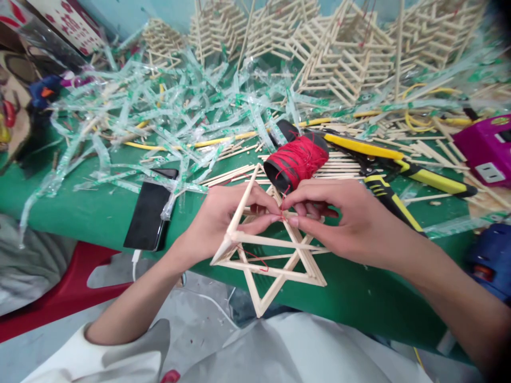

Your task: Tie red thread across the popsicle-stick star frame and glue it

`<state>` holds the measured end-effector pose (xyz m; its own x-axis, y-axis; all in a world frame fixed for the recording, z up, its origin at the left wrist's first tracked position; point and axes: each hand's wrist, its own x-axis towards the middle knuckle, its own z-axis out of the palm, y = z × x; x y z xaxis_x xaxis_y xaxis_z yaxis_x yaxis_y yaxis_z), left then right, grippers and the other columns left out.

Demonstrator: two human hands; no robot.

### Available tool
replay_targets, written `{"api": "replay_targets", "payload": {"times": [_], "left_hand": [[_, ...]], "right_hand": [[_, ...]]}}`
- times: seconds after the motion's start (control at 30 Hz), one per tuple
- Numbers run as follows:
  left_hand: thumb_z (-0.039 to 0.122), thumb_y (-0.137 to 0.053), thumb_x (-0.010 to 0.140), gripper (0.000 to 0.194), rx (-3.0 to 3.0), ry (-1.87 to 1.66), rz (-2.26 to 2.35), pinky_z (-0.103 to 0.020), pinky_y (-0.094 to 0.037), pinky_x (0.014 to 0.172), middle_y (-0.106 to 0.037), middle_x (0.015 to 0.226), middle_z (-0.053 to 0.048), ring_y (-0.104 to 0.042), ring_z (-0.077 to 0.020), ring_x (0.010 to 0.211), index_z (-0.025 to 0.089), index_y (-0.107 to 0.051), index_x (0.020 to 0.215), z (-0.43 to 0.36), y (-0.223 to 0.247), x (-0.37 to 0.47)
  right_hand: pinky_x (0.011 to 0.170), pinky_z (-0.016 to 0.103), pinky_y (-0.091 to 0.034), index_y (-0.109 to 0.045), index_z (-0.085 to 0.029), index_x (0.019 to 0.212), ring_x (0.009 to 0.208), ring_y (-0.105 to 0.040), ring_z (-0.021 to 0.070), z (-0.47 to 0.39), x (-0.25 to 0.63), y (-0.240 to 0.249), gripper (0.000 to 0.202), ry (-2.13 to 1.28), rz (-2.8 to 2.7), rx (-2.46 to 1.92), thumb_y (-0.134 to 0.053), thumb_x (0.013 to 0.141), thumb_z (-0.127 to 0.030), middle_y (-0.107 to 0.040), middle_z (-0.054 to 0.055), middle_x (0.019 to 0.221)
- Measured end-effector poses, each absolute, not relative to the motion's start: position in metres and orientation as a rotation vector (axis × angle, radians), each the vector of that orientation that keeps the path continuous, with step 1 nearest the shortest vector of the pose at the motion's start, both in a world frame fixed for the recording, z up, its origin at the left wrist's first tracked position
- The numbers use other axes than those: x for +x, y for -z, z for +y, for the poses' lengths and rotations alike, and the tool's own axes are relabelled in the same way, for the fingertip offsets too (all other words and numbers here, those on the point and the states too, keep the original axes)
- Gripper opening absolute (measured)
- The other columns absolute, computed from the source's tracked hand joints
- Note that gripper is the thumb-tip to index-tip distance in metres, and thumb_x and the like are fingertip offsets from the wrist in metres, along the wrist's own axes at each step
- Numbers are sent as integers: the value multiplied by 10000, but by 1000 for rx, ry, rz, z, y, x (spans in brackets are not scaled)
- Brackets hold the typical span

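Observation:
A star-shaped frame of thin wooden sticks (275, 274) hangs over the table's near edge, between my hands. My left hand (235, 213) reaches through the frame, thumb and forefinger pinched on red thread at a stick joint. From the other side, my right hand (335, 213) pinches the same red thread (283, 213) close to the left fingertips. Another loose strand of red thread crosses the lower sticks. Just behind the fingers lies a black spool wound with red thread (297, 159). The exact knot or loop between the fingertips is too small to make out.
Yellow-and-black pliers (399, 159) lie right of the spool, among loose sticks. A phone (148, 210) with a white cable sits at left. Cut plastic strips (171, 117) cover the back left; finished stick frames (347, 58) stand behind. A purple box (485, 149) stands at right.

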<state>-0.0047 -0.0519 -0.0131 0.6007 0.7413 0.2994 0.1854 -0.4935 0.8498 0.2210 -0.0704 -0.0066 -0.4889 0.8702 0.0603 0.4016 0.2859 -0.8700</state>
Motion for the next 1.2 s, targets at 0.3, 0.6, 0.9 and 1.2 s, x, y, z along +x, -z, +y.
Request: {"api": "replay_targets", "payload": {"times": [0.3, 0.6, 0.9, 1.2], "left_hand": [[121, -723, 872, 47, 1984, -861, 722, -194, -538, 656, -731, 807, -16, -677, -104, 733, 161, -713, 895, -52, 16, -5], [240, -748, 885, 142, 2140, -690, 728, -201, -515, 678, -722, 903, -32, -628, -103, 749, 179, -697, 1003, -49, 8, -6], [187, -711, 906, 34, 2191, -610, 673, -199, -497, 746, -678, 911, -21, -638, -101, 808, 182, -706, 939, -46, 13, -5], [170, -695, 909, 26, 2157, -694, 634, -229, -540, 726, -726, 888, -52, -679, -133, 826, 186, -689, 929, -46, 7, -7]], "right_hand": [[545, 216, -370, -677, -182, 792, 607, -498, 80, -68, 215, 11, 124, -1194, -1999, -1143, -640, 839, -73, -619, -15, 746], [490, 214, -323, -669, -184, 823, 571, -468, 65, -72, 218, 11, 76, -1352, -1825, -1137, -644, 877, -137, -596, -40, 701], [630, 230, -488, -688, -179, 838, 790, -643, 127, -73, 220, 7, 58, -1366, -1706, -1131, -671, 887, -205, -717, 18, 871], [616, 216, -555, -633, -182, 813, 692, -682, 117, -72, 220, 5, 133, -1445, -1475, -1112, -765, 799, -193, -713, 4, 769]]}}
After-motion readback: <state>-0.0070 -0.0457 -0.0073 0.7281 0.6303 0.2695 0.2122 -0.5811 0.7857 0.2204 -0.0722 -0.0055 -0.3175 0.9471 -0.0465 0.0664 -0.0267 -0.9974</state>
